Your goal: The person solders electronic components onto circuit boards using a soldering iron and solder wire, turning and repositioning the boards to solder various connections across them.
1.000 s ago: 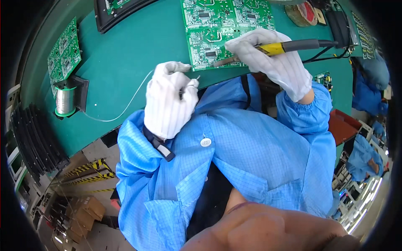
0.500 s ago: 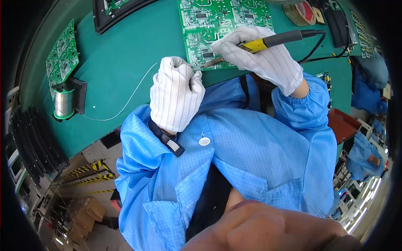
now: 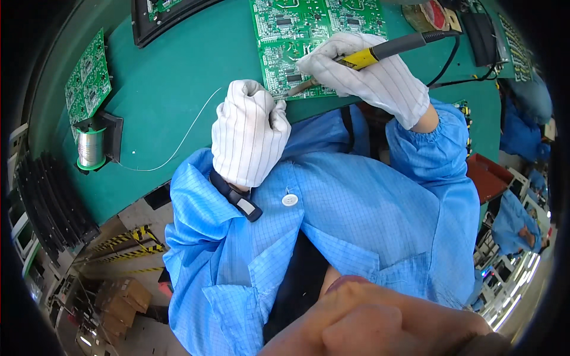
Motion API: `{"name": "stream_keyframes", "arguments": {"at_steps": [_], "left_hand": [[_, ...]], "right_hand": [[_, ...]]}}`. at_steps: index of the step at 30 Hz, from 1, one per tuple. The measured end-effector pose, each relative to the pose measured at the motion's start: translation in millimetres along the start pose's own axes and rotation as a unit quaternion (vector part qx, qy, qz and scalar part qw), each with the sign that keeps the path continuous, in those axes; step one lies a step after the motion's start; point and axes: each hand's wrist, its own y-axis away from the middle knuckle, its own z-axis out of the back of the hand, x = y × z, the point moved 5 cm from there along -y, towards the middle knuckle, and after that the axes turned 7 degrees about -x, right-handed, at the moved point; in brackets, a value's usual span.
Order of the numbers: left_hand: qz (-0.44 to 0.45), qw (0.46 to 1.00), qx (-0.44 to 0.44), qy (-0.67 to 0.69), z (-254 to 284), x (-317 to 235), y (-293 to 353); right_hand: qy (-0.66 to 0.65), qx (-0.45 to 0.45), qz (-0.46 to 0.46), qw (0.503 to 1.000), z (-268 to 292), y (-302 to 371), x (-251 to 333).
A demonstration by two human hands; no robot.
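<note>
My right hand (image 3: 371,71), in a white striped glove, grips a yellow and grey soldering iron (image 3: 362,58) like a pen. The iron's tip points down to the left and meets the near edge of a green circuit board panel (image 3: 276,62), close to its lower left corner. Just left of that corner is my left hand (image 3: 249,133), gloved too, its fingers curled closed. A thin solder wire (image 3: 193,132) curves from a spool (image 3: 91,148) up to this hand; its end inside the fingers is hidden. Part of the panel lies behind my right hand.
More green boards (image 3: 89,83) stand at the left beside the spool. A black frame (image 3: 142,26) lies at the far left, and black racks (image 3: 53,202) line the left edge. A round container (image 3: 424,16) sits far right, near the iron's cable (image 3: 448,65).
The iron's handle and my right hand have shifted slightly up, away from me, while the tip stays at almost the same spot. My left hand is nearly still.
</note>
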Motion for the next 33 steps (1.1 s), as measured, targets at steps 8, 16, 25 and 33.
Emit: {"name": "stream_keyframes", "arguments": {"at_steps": [8,16,25,33], "left_hand": [[-0.018,1.000,-0.011,-0.002,0,1,0],[-0.038,0.999,-0.016,-0.015,3,0,4],[-0.133,0.989,-0.045,-0.038,5,-12,10],[-0.110,0.992,0.026,-0.058,-6,-14,7]], "right_hand": [[0.021,-0.003,0.010,1.000,0,0,0],[0.070,0.020,0.051,0.996,10,2,6],[0.225,-0.042,0.297,0.927,20,21,10],[0.073,-0.044,0.081,0.993,14,14,0]]}}
